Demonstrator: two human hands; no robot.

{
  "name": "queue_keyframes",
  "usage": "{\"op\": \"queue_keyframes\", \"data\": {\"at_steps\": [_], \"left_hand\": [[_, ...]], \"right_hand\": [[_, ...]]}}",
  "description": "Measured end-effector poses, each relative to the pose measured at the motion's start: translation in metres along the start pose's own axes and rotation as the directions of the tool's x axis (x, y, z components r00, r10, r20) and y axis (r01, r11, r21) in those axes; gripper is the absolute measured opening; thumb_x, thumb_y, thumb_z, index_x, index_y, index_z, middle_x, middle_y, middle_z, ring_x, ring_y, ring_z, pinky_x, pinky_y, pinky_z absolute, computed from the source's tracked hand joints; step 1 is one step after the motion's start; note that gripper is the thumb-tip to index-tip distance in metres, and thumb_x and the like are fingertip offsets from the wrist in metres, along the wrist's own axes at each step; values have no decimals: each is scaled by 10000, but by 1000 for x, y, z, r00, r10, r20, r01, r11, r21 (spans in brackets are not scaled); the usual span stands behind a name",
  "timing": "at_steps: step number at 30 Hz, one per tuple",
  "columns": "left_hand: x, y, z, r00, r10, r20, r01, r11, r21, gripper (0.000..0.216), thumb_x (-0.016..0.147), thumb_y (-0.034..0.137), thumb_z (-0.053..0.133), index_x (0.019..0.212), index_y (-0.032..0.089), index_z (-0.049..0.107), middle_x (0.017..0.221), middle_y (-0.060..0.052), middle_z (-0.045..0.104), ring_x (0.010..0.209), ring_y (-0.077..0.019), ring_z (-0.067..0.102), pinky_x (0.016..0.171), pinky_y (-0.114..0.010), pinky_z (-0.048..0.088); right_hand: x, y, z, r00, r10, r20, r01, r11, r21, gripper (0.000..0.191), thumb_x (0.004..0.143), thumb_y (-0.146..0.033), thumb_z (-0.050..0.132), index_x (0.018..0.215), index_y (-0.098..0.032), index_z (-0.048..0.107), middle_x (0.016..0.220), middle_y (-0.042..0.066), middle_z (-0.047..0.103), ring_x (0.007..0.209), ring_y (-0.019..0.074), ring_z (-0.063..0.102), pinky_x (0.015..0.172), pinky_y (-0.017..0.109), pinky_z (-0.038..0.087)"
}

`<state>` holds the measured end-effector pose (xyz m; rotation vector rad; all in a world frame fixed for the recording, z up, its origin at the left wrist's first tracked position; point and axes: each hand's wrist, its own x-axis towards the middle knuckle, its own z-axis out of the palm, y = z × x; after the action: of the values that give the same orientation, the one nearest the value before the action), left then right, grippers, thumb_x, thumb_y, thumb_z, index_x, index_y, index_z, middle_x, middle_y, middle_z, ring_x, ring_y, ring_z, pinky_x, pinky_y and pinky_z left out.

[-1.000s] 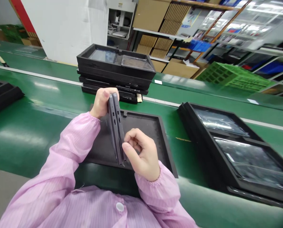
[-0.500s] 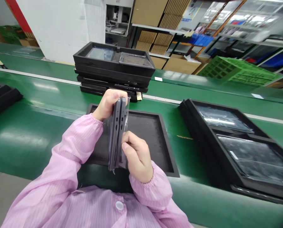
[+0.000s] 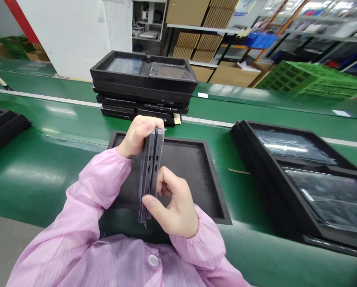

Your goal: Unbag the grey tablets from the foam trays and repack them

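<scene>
Two thin dark-grey slabs with port openings along their edges (image 3: 150,171) stand upright, face to face. They look like tablets or laptop shells; I cannot tell which. My left hand (image 3: 141,133) is closed over their far upper end. My right hand (image 3: 175,203) is at their right side, fingers curled against the right face and thumb across the near edges, closed on the pair. Beneath them lies a shallow black tray (image 3: 193,175) on the green work surface (image 3: 61,167). The slabs' broad faces are mostly hidden.
Behind the tray rises a stack of black trays (image 3: 142,85) holding film-covered panels. More black trays with glossy panels (image 3: 328,195) lie at the right, and another tray (image 3: 4,127) at the left edge. Farther back are a green crate (image 3: 310,79) and cardboard boxes (image 3: 235,75).
Clear film beside the slabs, pinched in my right hand earlier, no longer shows there. That hand has opened from its pinch, its thumb now across the slabs' edges. My left hand keeps its hold.
</scene>
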<state>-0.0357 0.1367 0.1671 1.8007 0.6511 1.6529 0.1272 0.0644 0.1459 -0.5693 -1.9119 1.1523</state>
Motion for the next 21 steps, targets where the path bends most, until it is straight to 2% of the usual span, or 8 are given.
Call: {"op": "queue_keyframes", "data": {"at_steps": [4, 8, 17, 21], "left_hand": [[-1, 1, 1, 1000, 14, 13, -13, 1000, -10, 621, 855, 660, 426, 519, 155, 561, 467, -28, 509, 427, -129, 404, 438, -295, 276], [-4, 1, 1, 999, 28, 21, -28, 1000, -4, 624, 852, 663, 428, 513, 155, 556, 459, -25, 495, 423, -128, 400, 432, -288, 275], [-8, 5, 5, 999, 44, 18, -43, 999, -3, 624, 836, 674, 460, 505, 152, 549, 451, -22, 483, 421, -122, 396, 424, -275, 266], [-9, 5, 6, 998, 51, 27, -51, 999, 2, 612, 850, 651, 449, 508, 153, 549, 454, -24, 481, 417, -122, 393, 424, -280, 263]], "right_hand": [[1, 0, 0, 1000, -25, 1, 25, 1000, -5, 280, 742, -209, 595, 661, -206, 326, 583, -71, 351, 492, 65, 313, 493, 218, 283], [1, -1, -1, 999, -18, 34, 18, 1000, -8, 272, 735, -210, 581, 651, -207, 322, 577, -68, 350, 489, 66, 311, 487, 220, 277], [-5, -1, 3, 998, 56, -23, -58, 990, -127, 368, 720, -369, 677, 652, -207, 354, 570, -62, 352, 487, 73, 313, 455, 222, 266], [-6, -1, 4, 998, 60, -22, -62, 987, -149, 355, 724, -369, 670, 659, -207, 362, 569, -60, 355, 487, 74, 318, 449, 220, 276]]}}
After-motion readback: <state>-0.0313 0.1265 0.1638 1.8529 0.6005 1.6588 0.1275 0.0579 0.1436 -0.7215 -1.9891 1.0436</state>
